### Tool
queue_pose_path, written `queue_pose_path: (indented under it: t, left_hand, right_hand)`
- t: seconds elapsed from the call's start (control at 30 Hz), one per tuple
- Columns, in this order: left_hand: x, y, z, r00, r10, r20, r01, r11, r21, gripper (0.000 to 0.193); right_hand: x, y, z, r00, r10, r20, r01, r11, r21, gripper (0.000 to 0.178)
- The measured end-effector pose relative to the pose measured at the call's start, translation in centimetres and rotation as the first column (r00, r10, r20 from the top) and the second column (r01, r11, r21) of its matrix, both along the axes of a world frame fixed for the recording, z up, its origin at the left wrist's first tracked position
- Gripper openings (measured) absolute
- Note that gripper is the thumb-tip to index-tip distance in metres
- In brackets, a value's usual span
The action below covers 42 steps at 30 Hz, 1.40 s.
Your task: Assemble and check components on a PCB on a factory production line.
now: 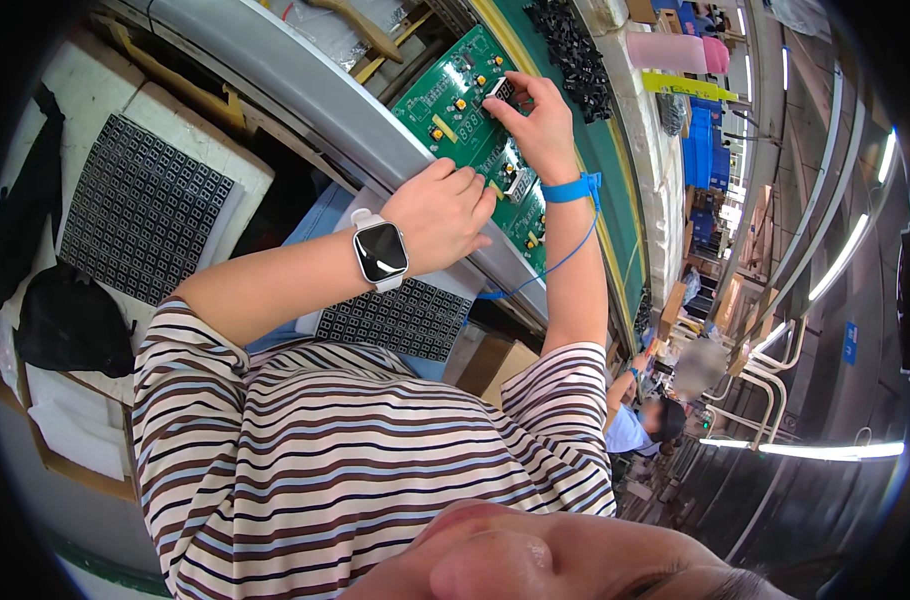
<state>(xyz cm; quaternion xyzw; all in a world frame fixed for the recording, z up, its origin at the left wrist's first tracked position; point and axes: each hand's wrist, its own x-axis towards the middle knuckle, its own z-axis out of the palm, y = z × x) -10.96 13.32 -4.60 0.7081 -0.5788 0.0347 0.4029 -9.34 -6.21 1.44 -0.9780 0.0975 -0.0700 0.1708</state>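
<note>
Clamped in R hand (545,128), btw thumb + index: a 7-seg. display module (501,92), held by its sides right at the tips of the grip. Held over the green PCB (415,105) — can't tell whether touching it or just above.

Key relation: printed digit outlines (469,126) on the PCB, just left of the R grip and a bit lower in view, apart from the held module. Slanted along its long axis from lower left to upper right — seemingly abt. parallel w/ the row of outlines. Nearest to that row w/ R thumb; only slightly farther w/ L hand (437,218), below-left of the R grip at the PCB's near edge. No telling L grip apart or together: curled fingers, pads turned away.

Below the R grip, just right of the L fingertips: another module, white-sided (521,186), on the PCB.

Up and right of the R grip: pile of small black parts (565,50). Well left of both grips: big array of modules (140,205) on white foam. Below L grip, nearer the body: second array (395,318). Behind L grip, white smartwatch (381,252); behind R grip, blue wrist strap (571,188).
</note>
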Motion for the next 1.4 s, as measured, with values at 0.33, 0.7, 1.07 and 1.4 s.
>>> queue_pose_path:
  t: [0.33, 0.7, 1.07, 1.4]
  left_hand:
    - [0.1, -0.4, -0.5, 0.994, 0.063, 0.086, -0.053, 0.992, -0.112, 0.052]
    - [0.2, 0.1, -0.6, 0.997, 0.043, 0.066, -0.031, 0.984, -0.174, 0.044]
    - [0.1, 11.0, -5.7, 0.936, 0.168, -0.308, -0.212, 0.97, -0.116, 0.031]
    - [-1.5, 9.5, -9.0, 0.53, 0.191, -0.826, -0.049, 0.98, 0.195, 0.055]
  right_hand:
    - [0.1, -0.2, -0.3, 1.0, -0.022, 0.021, 0.021, 0.999, 0.029, 0.039]
    - [-2.0, 2.1, 1.4, 0.964, 0.17, 0.203, -0.13, 0.972, -0.197, 0.021]
    - [-17.2, 12.7, -4.2, 0.978, 0.07, -0.196, -0.074, 0.997, -0.015, 0.022]
    - [-16.7, 13.7, -11.2, 0.932, -0.357, -0.056, 0.342, 0.922, -0.179, 0.034]
